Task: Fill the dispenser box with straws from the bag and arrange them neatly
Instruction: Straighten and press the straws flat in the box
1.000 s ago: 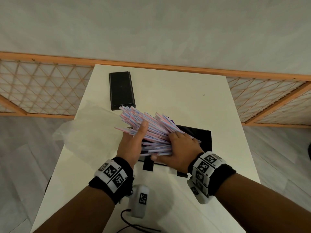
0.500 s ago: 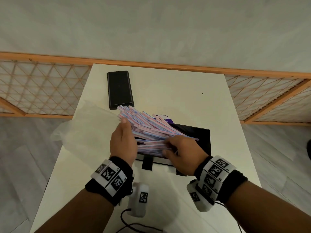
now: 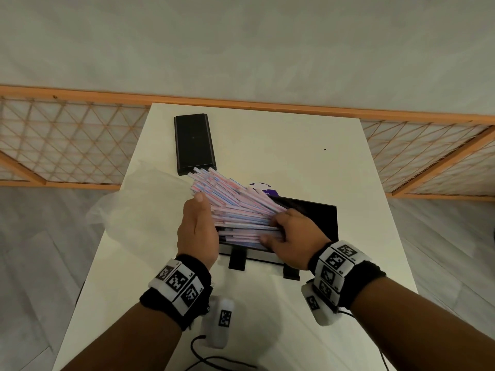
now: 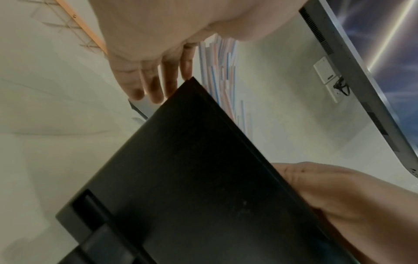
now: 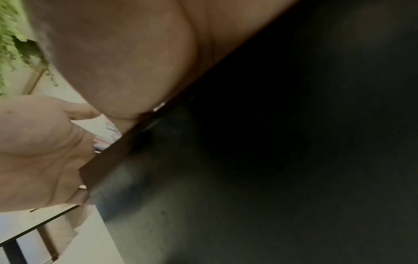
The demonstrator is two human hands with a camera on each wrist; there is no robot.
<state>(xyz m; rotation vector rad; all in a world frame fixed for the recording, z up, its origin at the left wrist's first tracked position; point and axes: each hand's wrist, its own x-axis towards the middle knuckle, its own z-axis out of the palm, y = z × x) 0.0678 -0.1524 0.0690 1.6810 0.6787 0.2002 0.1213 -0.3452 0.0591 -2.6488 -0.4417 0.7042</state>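
Observation:
A fanned bundle of pink-and-blue paper-wrapped straws [image 3: 235, 207] lies slanted in the open top of the black dispenser box [image 3: 318, 218]. Their left ends stick out over the box's left edge. My left hand [image 3: 197, 227] stands flat against those left ends with its fingers [image 4: 144, 80] straight. My right hand [image 3: 290, 235] lies over the right part of the bundle, fingers curled on the straws and thumb at the near side. The left wrist view shows the box's dark wall [image 4: 192, 178] and the straws [image 4: 221, 71] above it.
The crumpled clear plastic bag [image 3: 139, 210] lies on the white table [image 3: 294, 145] left of the box. A flat black lid [image 3: 194, 143] rests at the far left. A purple round item [image 3: 263, 187] sits behind the straws. A wooden lattice rail [image 3: 67, 145] borders the table's far side.
My left hand has let go of the bundle and turned flat against the straws' left ends. The bundle has sunk lower into the box. My right hand has shifted slightly right.

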